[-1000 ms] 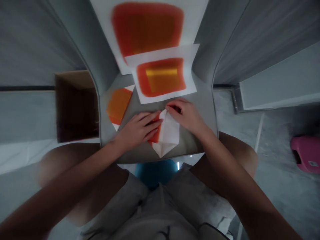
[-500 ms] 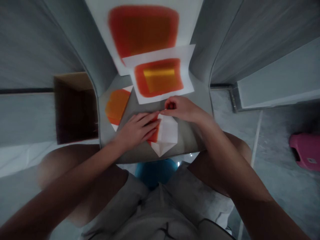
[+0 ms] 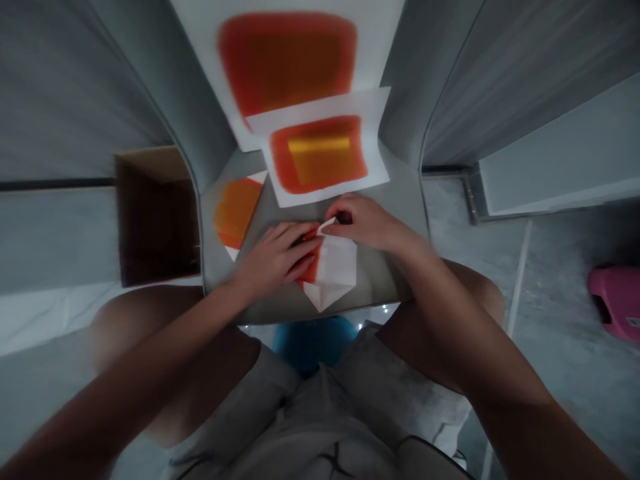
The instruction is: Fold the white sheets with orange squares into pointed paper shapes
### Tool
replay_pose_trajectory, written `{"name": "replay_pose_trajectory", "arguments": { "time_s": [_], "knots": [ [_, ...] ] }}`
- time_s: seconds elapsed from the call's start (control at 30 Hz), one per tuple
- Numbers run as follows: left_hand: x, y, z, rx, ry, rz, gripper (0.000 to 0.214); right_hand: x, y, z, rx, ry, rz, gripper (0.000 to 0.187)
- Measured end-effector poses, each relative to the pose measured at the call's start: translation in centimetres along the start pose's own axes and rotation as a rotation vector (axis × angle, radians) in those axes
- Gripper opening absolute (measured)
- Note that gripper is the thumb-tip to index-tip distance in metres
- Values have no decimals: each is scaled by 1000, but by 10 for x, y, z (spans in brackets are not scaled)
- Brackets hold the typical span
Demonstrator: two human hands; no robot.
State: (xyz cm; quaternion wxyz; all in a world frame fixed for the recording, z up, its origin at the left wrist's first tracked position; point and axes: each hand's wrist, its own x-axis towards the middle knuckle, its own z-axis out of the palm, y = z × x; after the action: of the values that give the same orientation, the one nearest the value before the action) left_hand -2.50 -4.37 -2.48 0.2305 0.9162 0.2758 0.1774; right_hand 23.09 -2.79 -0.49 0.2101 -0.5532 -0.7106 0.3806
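A folded sheet of paper, white with an orange edge, lies on a grey padded surface in my lap. My left hand presses on its orange left side and hides part of it. My right hand pinches a thin white flap at the top corner between its fingertips. The bottom of the fold comes to a white point. A small orange paper square lies to the left of my left hand, not touching it.
Two white sheets printed with orange squares, a smaller one on a larger one, lie beyond my hands. An open cardboard box stands at left. A pink object sits on the floor at right. A blue round object shows below the surface.
My right hand has shifted slightly, and a thin white flap now stands up at its fingertips. My left hand stays on the paper.
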Motion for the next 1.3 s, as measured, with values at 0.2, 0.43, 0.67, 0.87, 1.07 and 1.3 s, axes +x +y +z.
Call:
{"name": "replay_pose_trajectory", "arguments": {
  "time_s": [0.2, 0.43, 0.67, 0.87, 1.07, 1.3],
  "knots": [
    [20, 3, -9, -391, 84, -366, 40, -3, -5, -10, 264, -172, 34, 22],
    [41, -6, -27, -554, -55, -394, 46, 0, -11, -7, 416, -162, 69, 29],
    [28, -5, -25, -651, 35, -452, 39, -1, -16, -4, 491, -155, 95, 34],
    [27, -6, -24, -649, 74, -463, 34, -3, -22, -1, 504, -108, 144, 38],
    [31, -7, -27, -652, 19, -446, 33, -2, -21, 1, 543, -75, 180, 34],
    [29, -9, -23, -592, 11, -441, 38, -2, -22, 4, 611, -61, 195, 35]
  ]
}}
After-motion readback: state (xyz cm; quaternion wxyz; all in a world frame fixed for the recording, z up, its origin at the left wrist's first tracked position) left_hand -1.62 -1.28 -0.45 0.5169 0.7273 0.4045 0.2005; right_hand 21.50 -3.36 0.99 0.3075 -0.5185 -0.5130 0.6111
